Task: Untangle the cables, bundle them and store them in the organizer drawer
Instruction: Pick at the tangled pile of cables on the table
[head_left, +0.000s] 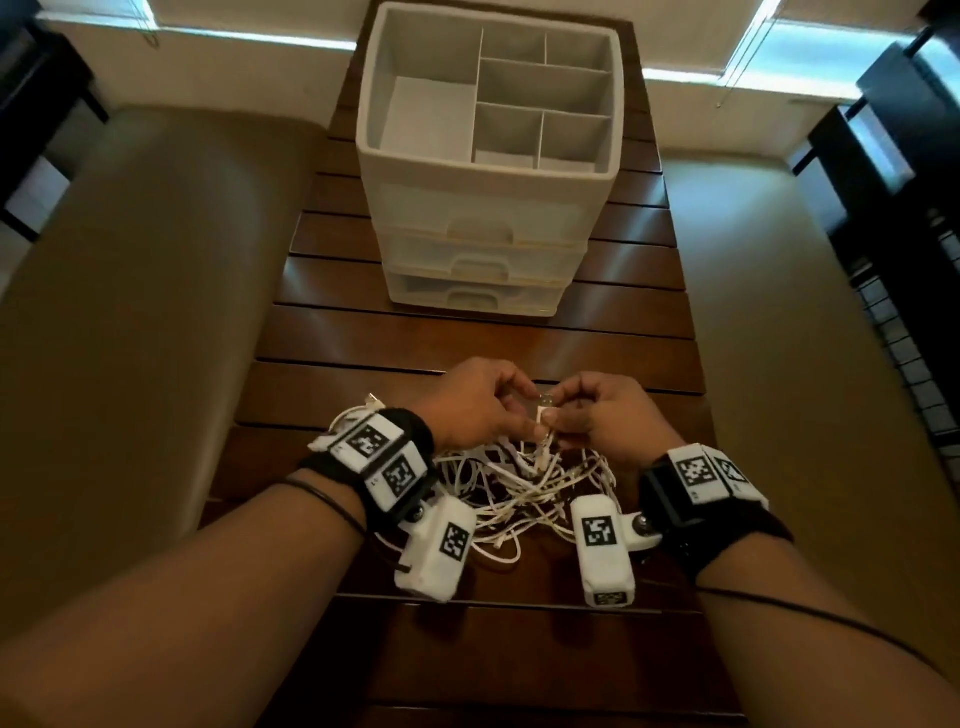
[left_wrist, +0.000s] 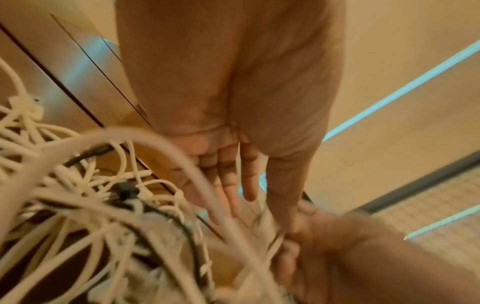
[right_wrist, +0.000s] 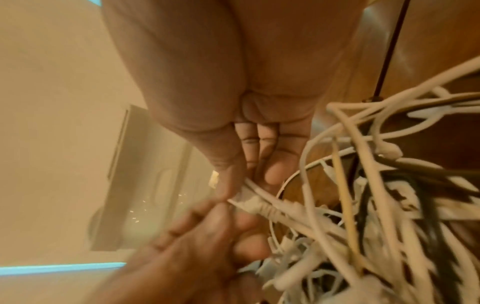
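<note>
A tangle of white cables (head_left: 519, 483) with a few dark strands lies on the wooden slatted table (head_left: 467, 343), between my wrists. My left hand (head_left: 483, 405) and right hand (head_left: 597, 415) meet above the pile's far edge. Both pinch white cable ends with a small plug (head_left: 543, 408) between the fingertips. In the right wrist view my right hand (right_wrist: 233, 181) pinches white cable connectors (right_wrist: 257, 203), and the left hand (right_wrist: 207, 236) grips them from below. In the left wrist view the left hand (left_wrist: 259, 185) reaches to the right hand (left_wrist: 324, 236) over the cables (left_wrist: 103, 195).
A white organizer (head_left: 483, 171) stands at the table's far end, with several open compartments on top and three shut drawers (head_left: 483, 260) facing me. Beige seats flank the table on both sides. Dark furniture stands at the far left and right.
</note>
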